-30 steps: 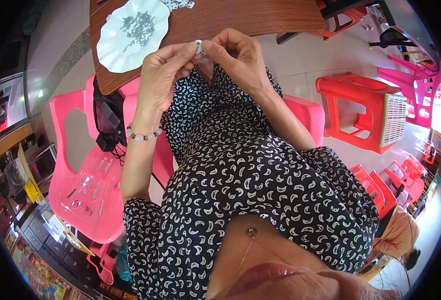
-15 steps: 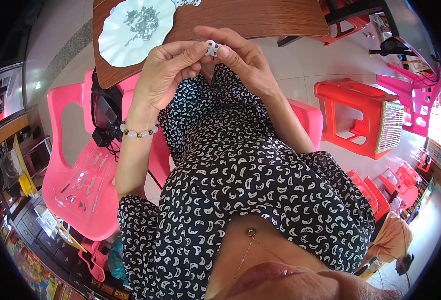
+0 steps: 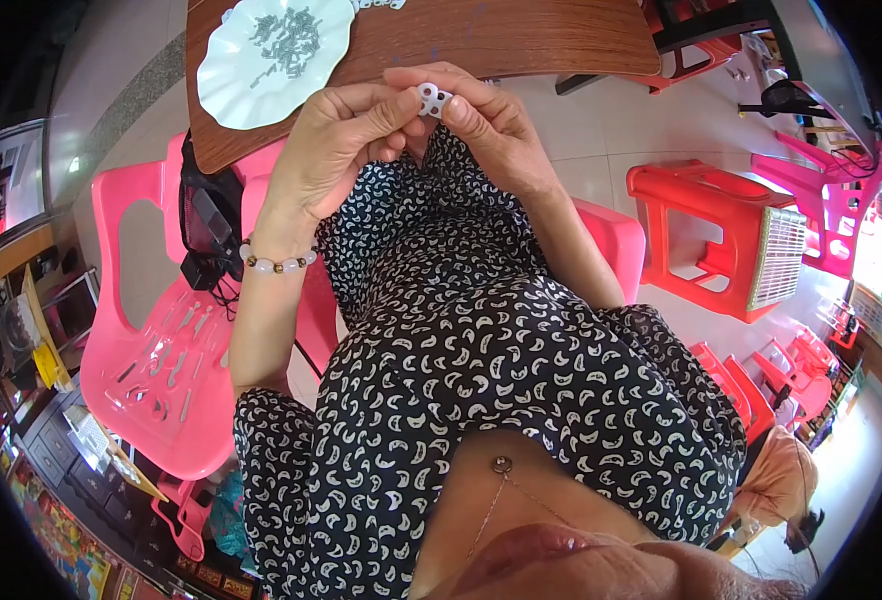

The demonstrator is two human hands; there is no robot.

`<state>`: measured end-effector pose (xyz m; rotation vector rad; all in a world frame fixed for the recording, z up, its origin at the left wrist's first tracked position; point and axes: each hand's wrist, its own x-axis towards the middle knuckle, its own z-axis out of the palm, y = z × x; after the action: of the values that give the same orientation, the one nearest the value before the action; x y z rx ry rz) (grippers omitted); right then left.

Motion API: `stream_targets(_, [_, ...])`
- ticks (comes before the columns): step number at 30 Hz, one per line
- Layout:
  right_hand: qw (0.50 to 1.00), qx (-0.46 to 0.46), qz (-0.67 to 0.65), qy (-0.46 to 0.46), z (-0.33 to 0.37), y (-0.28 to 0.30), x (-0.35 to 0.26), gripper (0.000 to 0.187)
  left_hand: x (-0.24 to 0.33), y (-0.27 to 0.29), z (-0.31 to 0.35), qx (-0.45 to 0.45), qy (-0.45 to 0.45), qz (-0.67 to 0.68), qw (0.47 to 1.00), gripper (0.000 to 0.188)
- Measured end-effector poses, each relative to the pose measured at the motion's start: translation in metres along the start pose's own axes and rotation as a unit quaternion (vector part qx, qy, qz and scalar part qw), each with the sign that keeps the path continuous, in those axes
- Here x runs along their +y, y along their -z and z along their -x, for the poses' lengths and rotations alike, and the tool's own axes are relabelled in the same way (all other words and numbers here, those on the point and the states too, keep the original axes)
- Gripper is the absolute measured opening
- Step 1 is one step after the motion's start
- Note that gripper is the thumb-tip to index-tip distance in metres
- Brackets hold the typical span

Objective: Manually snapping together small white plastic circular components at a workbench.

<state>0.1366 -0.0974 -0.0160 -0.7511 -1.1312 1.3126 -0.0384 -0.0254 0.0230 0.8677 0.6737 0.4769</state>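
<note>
Between my hands, just past the near edge of the table, is a small white plastic piece with several round holes [image 3: 431, 99]. My left hand [image 3: 346, 130] pinches its left side between thumb and fingertips. On its right side, the thumb and curled fingers of my right hand [image 3: 499, 128] press against it. Part of the piece is hidden behind the fingertips. Beyond my left hand stands a white plate with a wavy rim [image 3: 223, 92], holding a heap of small grey pieces [image 3: 289, 42].
More white pieces [image 3: 386, 4] lie on the brown wooden table [image 3: 521, 45] at its far side. A pink chair [image 3: 126, 390] with a black bag [image 3: 211, 205] hung on it is at the left. Red stools [image 3: 696, 180] stand at the right. A person [image 3: 776, 475] is at the lower right.
The right hand's raised index finger has come down closer to the white piece. Both hands and the piece have shifted very slightly to the right.
</note>
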Motion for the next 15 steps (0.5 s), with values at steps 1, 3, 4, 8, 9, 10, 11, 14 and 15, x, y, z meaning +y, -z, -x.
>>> stream_targets(1, [1.000, -0.001, -0.003, 0.011, -0.0003, 0.0001, 0.0008, 0.045, 0.0015, -0.0005, 0.0001, -0.004, 0.004, -0.005, 1.000, 0.021])
stream_targets(3, [1.000, -0.001, -0.007, 0.022, -0.0005, -0.0008, 0.0016, 0.045, 0.0024, -0.0011, 0.0005, -0.008, 0.008, -0.011, 1.000, 0.021])
stream_targets(4, [1.000, 0.004, -0.023, 0.021, -0.0002, -0.0018, 0.0018, 0.044, 0.0021, -0.0014, 0.0006, -0.010, 0.008, -0.009, 1.000, 0.022])
stream_targets(8, [0.999, 0.019, -0.010, 0.024, 0.0013, -0.0029, 0.0002, 0.043, -0.0009, -0.0050, 0.0024, 0.007, 0.009, 0.000, 1.000, 0.022])
stream_targets(9, [0.999, 0.020, -0.010, 0.024, 0.0015, -0.0024, 0.0001, 0.043, -0.0010, -0.0059, 0.0027, 0.006, 0.010, 0.000, 1.000, 0.022])
stream_targets(10, [0.999, 0.018, -0.005, 0.026, 0.0020, -0.0018, 0.0002, 0.043, -0.0014, -0.0067, 0.0033, 0.003, 0.008, 0.006, 1.000, 0.023])
stream_targets(11, [1.000, 0.015, 0.000, 0.028, 0.0022, -0.0013, 0.0004, 0.043, -0.0017, -0.0074, 0.0038, 0.000, 0.006, 0.011, 1.000, 0.023])
stream_targets(14, [0.997, 0.018, 0.040, 0.057, 0.0008, 0.0005, 0.0011, 0.042, -0.0022, -0.0093, 0.0047, -0.002, 0.008, 0.025, 1.000, 0.024])
stream_targets(15, [0.997, 0.018, 0.040, 0.057, 0.0006, 0.0005, 0.0014, 0.042, -0.0021, -0.0099, 0.0051, -0.002, 0.009, 0.025, 1.000, 0.024])
